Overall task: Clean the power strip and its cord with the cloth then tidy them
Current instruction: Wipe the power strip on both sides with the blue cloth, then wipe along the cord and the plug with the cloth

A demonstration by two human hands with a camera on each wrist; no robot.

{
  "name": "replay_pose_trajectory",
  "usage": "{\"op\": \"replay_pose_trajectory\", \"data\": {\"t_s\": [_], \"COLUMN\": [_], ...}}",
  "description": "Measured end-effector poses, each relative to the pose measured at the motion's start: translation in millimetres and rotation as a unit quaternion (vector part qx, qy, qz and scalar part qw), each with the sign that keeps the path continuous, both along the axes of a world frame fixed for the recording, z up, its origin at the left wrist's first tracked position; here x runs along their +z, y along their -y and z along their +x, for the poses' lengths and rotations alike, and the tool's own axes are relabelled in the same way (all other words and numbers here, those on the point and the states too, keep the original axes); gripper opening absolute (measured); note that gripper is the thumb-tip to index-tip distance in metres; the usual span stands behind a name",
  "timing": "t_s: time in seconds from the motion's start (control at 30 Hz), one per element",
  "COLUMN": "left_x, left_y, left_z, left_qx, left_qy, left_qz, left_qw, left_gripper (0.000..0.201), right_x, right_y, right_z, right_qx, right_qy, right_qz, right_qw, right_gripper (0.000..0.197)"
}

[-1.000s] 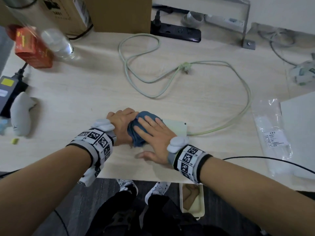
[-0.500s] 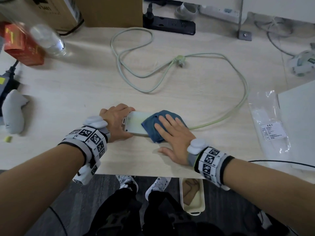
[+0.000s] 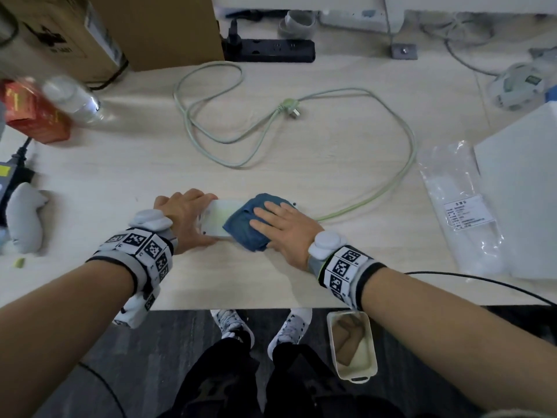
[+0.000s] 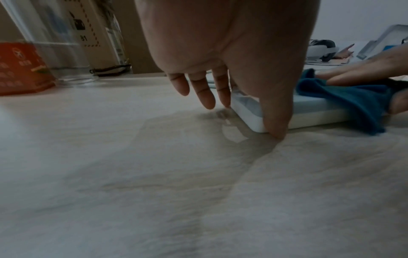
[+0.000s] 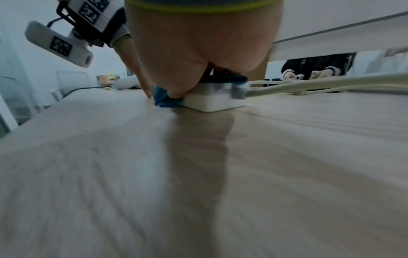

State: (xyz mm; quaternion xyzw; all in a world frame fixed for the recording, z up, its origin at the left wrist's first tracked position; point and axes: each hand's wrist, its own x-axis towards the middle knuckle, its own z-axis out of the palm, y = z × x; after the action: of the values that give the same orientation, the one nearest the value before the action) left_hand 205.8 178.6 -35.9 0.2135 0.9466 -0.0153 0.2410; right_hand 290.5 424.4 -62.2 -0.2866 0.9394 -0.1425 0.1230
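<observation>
Right hand (image 3: pixel 283 229) flat on cloth (image 3: pixel 245 229), cord (image 3: pixel 376 194) (looped) beyond, bottle (image 3: pixel 73 101) far-left

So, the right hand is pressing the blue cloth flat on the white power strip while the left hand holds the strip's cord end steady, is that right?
Not quite: the left hand steadies the end opposite the cord, as the head view shows. The right hand does press the blue cloth on the white power strip.
</observation>
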Motion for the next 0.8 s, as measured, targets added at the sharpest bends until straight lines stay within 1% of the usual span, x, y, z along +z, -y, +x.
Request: {"op": "replay_pose_trajectory", "data": {"t_s": [0.07,0.1,0.17,0.2,0.23,0.27,0.3,0.33,0.37,0.4,0.5,0.57,0.63,0.7,0.8], "left_x": [5,9,15,18,21,25,28,31,31,30,20,12,6,3,6], "left_y": [0,-2,-4,-7,-12,-20,-31,-44,-58,-72,-107,-119,-126,-130,-130], "left_z": [2,5,8,10,13,17,20,24,28,32,42,44,43,40,36], "left_qx": [-0.010,-0.018,-0.033,-0.044,-0.055,-0.065,-0.076,-0.088,-0.099,-0.109,-0.120,-0.116,-0.118,-0.116,-0.085], "left_qy": [-0.003,-0.012,-0.029,-0.039,-0.052,-0.064,-0.071,-0.069,-0.062,-0.056,-0.049,-0.042,-0.032,-0.021,-0.017], "left_qz": [-0.015,-0.025,-0.050,-0.058,-0.054,-0.038,-0.019,-0.001,0.013,0.024,0.035,0.024,0.012,0.016,0.068], "left_qw": [1.000,0.999,0.998,0.997,0.996,0.995,0.994,0.994,0.993,0.992,0.991,0.992,0.992,0.993,0.994], "left_gripper": [0.078,0.079,0.087,0.094,0.101,0.106,0.109,0.110,0.109,0.109,0.111,0.112,0.110,0.103,0.086], "right_x": [3,7,19,26,33,39,43,47,50,52,65,71,69,67,72], "right_y": [-15,-22,-25,-28,-32,-36,-42,-48,-55,-63,-85,-100,-113,-122,-131], "right_z": [3,4,3,4,6,8,10,12,11,9,5,7,12,17,24], "right_qx": [-0.006,-0.009,-0.012,-0.030,-0.066,-0.120,-0.192,-0.264,-0.324,-0.365,-0.448,-0.498,-0.538,-0.572,-0.611], "right_qy": [0.005,0.000,0.021,0.030,0.059,0.081,0.094,0.087,0.080,0.080,0.109,0.130,0.158,0.183,0.218], "right_qz": [0.021,0.026,0.021,0.023,0.004,-0.039,-0.098,-0.160,-0.211,-0.244,-0.325,-0.364,-0.387,-0.412,-0.459], "right_qw": [1.000,1.000,0.999,0.999,0.996,0.989,0.972,0.947,0.919,0.895,0.826,0.776,0.732,0.685,0.607], "right_gripper": [0.062,0.061,0.050,0.045,0.041,0.036,0.032,0.029,0.026,0.022,0.014,0.017,0.022,0.026,0.018]}}
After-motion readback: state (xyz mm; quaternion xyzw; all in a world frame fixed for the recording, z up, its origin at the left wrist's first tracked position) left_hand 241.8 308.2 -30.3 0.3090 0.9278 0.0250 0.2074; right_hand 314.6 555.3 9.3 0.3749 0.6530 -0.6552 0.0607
